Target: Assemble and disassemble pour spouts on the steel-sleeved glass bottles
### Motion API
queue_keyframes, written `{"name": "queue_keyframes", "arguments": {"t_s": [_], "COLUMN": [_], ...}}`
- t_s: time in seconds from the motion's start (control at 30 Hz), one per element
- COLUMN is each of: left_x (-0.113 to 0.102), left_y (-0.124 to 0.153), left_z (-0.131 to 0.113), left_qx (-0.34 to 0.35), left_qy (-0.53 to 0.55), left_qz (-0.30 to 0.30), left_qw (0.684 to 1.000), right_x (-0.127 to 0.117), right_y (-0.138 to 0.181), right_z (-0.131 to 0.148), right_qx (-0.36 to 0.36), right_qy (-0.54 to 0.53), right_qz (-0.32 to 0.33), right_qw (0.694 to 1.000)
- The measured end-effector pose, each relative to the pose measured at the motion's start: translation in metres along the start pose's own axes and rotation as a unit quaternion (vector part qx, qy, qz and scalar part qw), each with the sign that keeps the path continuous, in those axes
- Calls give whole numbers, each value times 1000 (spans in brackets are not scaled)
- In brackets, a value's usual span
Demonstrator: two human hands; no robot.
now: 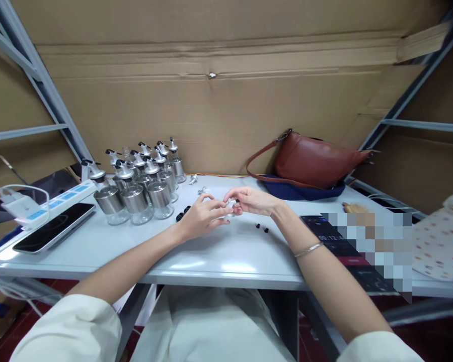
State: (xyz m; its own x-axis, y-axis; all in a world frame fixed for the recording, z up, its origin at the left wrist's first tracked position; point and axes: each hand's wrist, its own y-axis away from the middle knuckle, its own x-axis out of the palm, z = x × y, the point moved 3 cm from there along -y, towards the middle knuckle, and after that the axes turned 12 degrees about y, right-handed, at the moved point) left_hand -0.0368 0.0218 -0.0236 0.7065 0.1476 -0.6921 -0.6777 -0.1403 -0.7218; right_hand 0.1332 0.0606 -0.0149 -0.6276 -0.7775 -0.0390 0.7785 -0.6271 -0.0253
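Note:
My left hand (203, 217) and my right hand (252, 201) meet over the middle of the white table (219, 256). Together they pinch a small silver pourer spout (229, 205); the right fingertips also touch a tiny black cap at its end. A few small black caps (262, 228) lie on the table just right of the hands, and more (183, 213) lie by the left hand. Loose silver spouts (201, 190) rest behind the hands. Several glass bottles with steel bands and pourer tops (143, 186) stand in a cluster at the left rear.
A brown leather bag (317, 160) lies at the back right on dark blue cloth. A phone (55, 229) and a white power strip (56, 201) with a charger sit at the left edge. A dark tablet (335, 236) lies at the right. Cardboard lines the back.

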Motion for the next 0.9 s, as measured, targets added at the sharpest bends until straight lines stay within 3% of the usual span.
{"name": "queue_keyframes", "arguments": {"t_s": [0.17, 0.5, 0.7, 0.9], "left_x": [-4, -7, -2, 1], "left_y": [-3, -5, -3, 2], "left_z": [-2, -7, -7, 8], "left_qx": [25, 61, 50, -67], "left_qy": [-22, -37, -28, -7], "left_qz": [-28, -30, 2, 42], "left_qw": [999, 997, 998, 997], "right_x": [-2, 0, -2, -9], "right_y": [4, 10, 6, 0], "right_z": [-5, 2, -2, -1], "right_qx": [-4, -18, 25, 33], "right_qy": [-60, -56, -8, 63], "right_qz": [60, 98, 46, -72], "right_qw": [996, 993, 999, 995]}}
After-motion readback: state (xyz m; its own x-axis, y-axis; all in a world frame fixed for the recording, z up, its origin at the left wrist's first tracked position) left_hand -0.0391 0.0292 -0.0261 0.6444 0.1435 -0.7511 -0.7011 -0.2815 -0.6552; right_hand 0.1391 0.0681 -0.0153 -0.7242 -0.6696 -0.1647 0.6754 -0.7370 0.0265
